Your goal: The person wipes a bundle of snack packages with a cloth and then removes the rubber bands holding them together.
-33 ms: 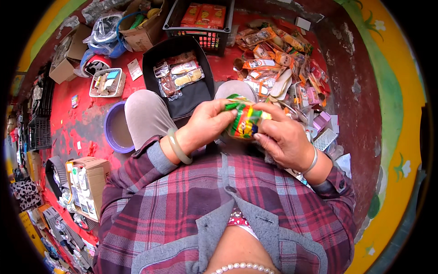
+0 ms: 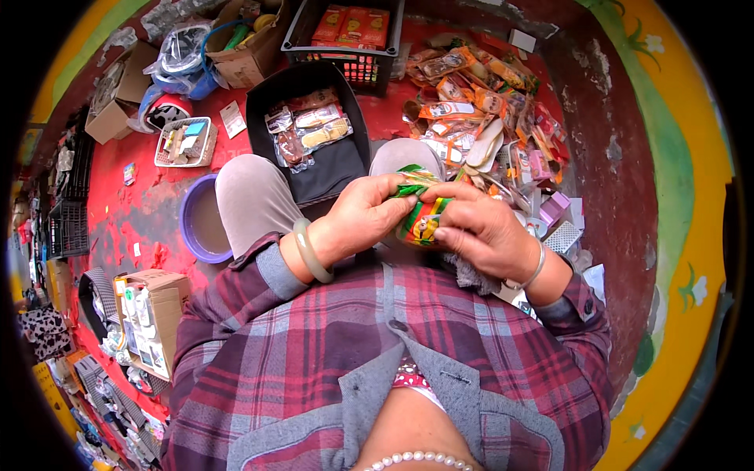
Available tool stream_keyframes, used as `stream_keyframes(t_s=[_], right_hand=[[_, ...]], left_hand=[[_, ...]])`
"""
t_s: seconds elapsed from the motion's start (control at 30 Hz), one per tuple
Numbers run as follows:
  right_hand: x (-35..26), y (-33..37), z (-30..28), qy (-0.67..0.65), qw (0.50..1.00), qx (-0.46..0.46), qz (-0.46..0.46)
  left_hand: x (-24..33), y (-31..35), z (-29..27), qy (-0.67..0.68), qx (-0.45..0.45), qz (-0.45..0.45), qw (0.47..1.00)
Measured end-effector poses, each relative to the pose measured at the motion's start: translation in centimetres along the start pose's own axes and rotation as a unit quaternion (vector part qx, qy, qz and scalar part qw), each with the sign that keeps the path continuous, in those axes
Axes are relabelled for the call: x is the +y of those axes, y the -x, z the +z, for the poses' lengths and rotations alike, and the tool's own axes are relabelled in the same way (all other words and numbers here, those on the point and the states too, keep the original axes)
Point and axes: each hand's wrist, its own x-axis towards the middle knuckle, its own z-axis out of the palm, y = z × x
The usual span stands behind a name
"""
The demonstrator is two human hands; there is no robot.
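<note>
A glossy green, red and yellow plastic packet [image 2: 424, 222] is held over my lap, between my knees. My left hand [image 2: 363, 212] pinches its upper left edge, thumb pressed against the fingers. From the other side my right hand [image 2: 485, 231] grips the packet's upper right part, fingertips close to those of the left. The packet's contents cannot be made out. Below my right hand is a piece of grey fluffy cloth [image 2: 473, 275]; I cannot tell whether the hand touches it. A black open bin [image 2: 334, 169] with several clear-wrapped packs stands just beyond my left hand.
To the right lies a heap of orange-labelled packets [image 2: 479, 102] and insoles. A purple basin [image 2: 188, 228] and a small white basket [image 2: 206, 145] stand left of my knee. Farther off are a black crate [image 2: 377, 59] with red boxes and a cardboard box [image 2: 243, 59].
My hands have drawn closer together at the packet's top. The packet has shifted slightly, with its upper part now bunched between the fingers. Surroundings look the same.
</note>
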Motion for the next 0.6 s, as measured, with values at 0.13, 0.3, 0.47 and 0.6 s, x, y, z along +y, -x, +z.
stream_keyframes(t_s=[0.13, 0.3, 0.47, 0.6], right_hand=[[0.7, -0.1, -0.7, -0.052, 0.998, 0.022, 0.019], [0.9, 0.3, 0.3, -0.047, 0.992, 0.082, 0.089], [2.2, 0.7, 0.2, -0.228, 0.945, 0.166, 0.165], [2.4, 0.4, 0.0, -0.385, 0.872, 0.23, 0.198]], left_hand=[[0.7, -0.1, -0.6, 0.204, 0.021, -0.094, 0.974], [-0.7, -0.8, -1.6, 0.211, 0.032, -0.117, 0.97], [-2.2, -1.3, -2.1, 0.258, 0.016, -0.1, 0.961], [-2.0, -1.2, -1.9, 0.331, 0.008, -0.062, 0.942]])
